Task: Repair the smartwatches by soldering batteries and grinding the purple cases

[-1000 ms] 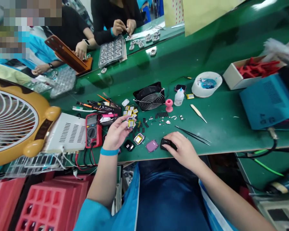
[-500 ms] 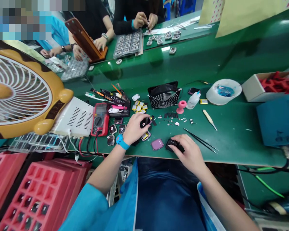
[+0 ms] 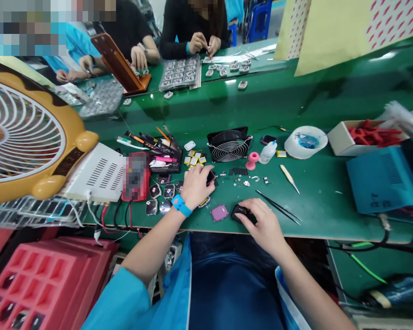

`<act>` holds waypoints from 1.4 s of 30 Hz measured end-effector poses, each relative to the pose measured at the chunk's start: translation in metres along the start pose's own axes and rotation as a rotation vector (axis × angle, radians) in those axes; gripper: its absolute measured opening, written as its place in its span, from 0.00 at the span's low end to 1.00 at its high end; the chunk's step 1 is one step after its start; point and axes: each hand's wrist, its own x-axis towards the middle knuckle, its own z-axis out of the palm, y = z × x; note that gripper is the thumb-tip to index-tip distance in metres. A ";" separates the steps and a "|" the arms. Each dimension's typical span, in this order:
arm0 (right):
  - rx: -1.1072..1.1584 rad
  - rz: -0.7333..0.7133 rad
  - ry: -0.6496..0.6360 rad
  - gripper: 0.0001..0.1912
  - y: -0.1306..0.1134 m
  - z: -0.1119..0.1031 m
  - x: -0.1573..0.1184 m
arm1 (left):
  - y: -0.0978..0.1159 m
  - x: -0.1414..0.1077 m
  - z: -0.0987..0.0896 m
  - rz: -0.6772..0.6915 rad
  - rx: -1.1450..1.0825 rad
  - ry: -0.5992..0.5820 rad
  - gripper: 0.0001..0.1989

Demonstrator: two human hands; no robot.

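Note:
My left hand (image 3: 197, 187), with a blue band on its wrist, is closed around a small dark device with a glossy face (image 3: 210, 178), like a watch body; the fingers cover much of it. Just below that hand, an open casing with a yellow part (image 3: 205, 201) is partly hidden. My right hand (image 3: 261, 222) grips a small black block-like object (image 3: 238, 211) at the bench's near edge. Between the hands lies a purple cover (image 3: 220, 212), touched by neither. Black tweezers (image 3: 278, 207) rest to the right of my right hand.
A black fan with a wire guard (image 3: 229, 144), a pink spool-like piece (image 3: 252, 161) and a white bottle (image 3: 268, 152) stand behind the hands. Left are a red multimeter (image 3: 136, 176) and several watch bodies (image 3: 152, 206). A teal box (image 3: 382, 181) sits right. Co-workers' hands (image 3: 203, 44) work across.
The whole view has shifted, so the bench appears slightly lower and further left. My left hand has turned the dark device, and its white label no longer shows. My right hand keeps its grip.

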 end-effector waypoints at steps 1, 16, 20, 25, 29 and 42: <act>0.001 0.001 0.001 0.04 0.000 0.000 0.000 | 0.002 0.001 -0.001 -0.015 0.031 -0.010 0.24; 0.006 -0.001 0.015 0.05 0.002 0.003 -0.001 | -0.020 -0.009 -0.007 0.027 0.016 -0.010 0.20; 0.028 0.020 0.010 0.04 0.001 0.003 -0.001 | -0.014 -0.001 -0.009 0.051 0.057 -0.030 0.20; 0.035 0.044 0.008 0.04 0.000 0.003 -0.001 | -0.011 0.005 -0.017 0.093 0.126 -0.061 0.12; 0.045 0.046 0.004 0.04 0.000 0.003 -0.001 | -0.012 0.003 -0.023 0.077 0.168 -0.048 0.10; 0.004 0.001 0.002 0.04 0.001 0.004 -0.001 | -0.080 -0.075 -0.049 -0.068 -0.191 0.315 0.13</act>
